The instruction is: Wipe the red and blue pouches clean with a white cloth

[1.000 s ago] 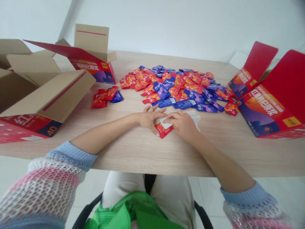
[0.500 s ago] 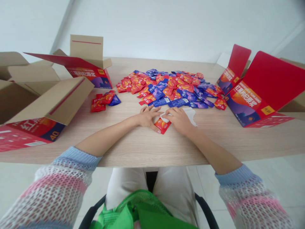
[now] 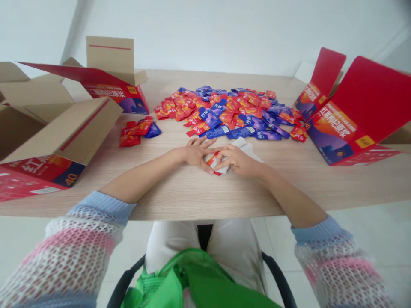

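A red-and-orange sachet [image 3: 212, 160] lies on the table in front of me, partly covered by my hands. My left hand [image 3: 196, 155] rests flat with fingers spread, its thumb and fingertips at the sachet's left edge. In my right hand [image 3: 236, 161] is a crumpled white tissue [image 3: 245, 148], its fingers closed on it and pressing part of it over the sachet. Just beyond both hands spreads a pile of red and blue sachets [image 3: 221, 112].
A small group of sachets [image 3: 136, 131] lies apart at left. Open cartons flank the table [image 3: 180, 196]: a near-left carton [image 3: 48, 171], a far-left carton [image 3: 123, 97], a near-right carton [image 3: 337, 132] and a far-right carton [image 3: 310, 100]. A white wall stands behind.
My right hand has drawn the tissue down across the sachet, covering its lower right part. My left hand stays in place beside it. The whole view has shifted slightly.
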### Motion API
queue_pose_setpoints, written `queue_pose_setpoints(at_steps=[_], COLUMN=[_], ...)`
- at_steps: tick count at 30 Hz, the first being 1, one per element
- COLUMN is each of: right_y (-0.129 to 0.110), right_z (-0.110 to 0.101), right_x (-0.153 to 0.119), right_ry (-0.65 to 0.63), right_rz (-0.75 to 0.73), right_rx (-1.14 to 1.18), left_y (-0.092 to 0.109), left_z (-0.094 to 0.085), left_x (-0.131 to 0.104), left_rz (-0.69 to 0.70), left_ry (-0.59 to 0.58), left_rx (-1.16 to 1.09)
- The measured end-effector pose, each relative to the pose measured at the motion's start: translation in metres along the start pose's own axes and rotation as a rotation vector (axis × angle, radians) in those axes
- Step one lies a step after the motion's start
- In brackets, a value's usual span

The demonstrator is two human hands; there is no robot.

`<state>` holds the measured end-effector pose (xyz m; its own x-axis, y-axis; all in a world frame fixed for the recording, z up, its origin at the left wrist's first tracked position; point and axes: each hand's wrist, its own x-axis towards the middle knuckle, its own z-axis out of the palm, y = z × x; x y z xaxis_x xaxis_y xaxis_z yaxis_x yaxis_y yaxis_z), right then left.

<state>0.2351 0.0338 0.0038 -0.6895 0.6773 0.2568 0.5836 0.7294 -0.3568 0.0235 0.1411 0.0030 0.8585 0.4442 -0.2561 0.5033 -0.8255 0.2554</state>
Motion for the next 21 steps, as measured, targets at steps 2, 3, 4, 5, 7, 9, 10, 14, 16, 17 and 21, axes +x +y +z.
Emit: queue_pose_setpoints(at_steps=[2,3,4,5,7,9,10,14,16,17,21], right_y=[0.004,0.008,0.012,0.018,0.034,0.048,0.053,0.041,0.020,0.009,-0.018], right_z=[-0.003,-0.004,-0.005,-0.005,-0.007,-0.010,-0.012,-0.019,-0.017,-0.014,0.005], right_x=[-0.005,-0.007,-0.010,-0.013,-0.019,-0.025,-0.027,-0.027,-0.020,-0.016,-0.002], right_ry=[-0.047,-0.058,-0.052,-0.027,0.069,0.186,0.243,0.493,0.602,0.627,0.456], right_rz=[-0.011,-0.002,0.020,0.056,0.158,0.257,0.286,0.319,0.319,0.305,0.208], right_rx=[0.031,0.026,0.009,-0.017,-0.066,-0.082,-0.074,0.035,0.155,0.218,0.279], left_y=[-0.003,-0.003,-0.003,-0.003,-0.001,0.003,0.004,0.007,0.007,0.006,0.005], left_z=[-0.002,-0.002,-0.002,-0.001,0.001,0.004,0.006,0.012,0.014,0.014,0.015], left_x=[0.002,0.002,0.002,0.001,-0.003,-0.008,-0.010,-0.013,-0.011,-0.010,-0.007], left_rz=[0.009,0.013,0.017,0.020,0.022,0.020,0.019,0.019,0.011,0.006,-0.006], left_ry=[-0.017,-0.018,-0.015,-0.008,0.031,0.114,0.159,0.250,0.267,0.273,0.260], left_rx=[-0.010,-0.015,-0.019,-0.022,-0.026,-0.032,-0.037,-0.054,-0.063,-0.066,-0.069])
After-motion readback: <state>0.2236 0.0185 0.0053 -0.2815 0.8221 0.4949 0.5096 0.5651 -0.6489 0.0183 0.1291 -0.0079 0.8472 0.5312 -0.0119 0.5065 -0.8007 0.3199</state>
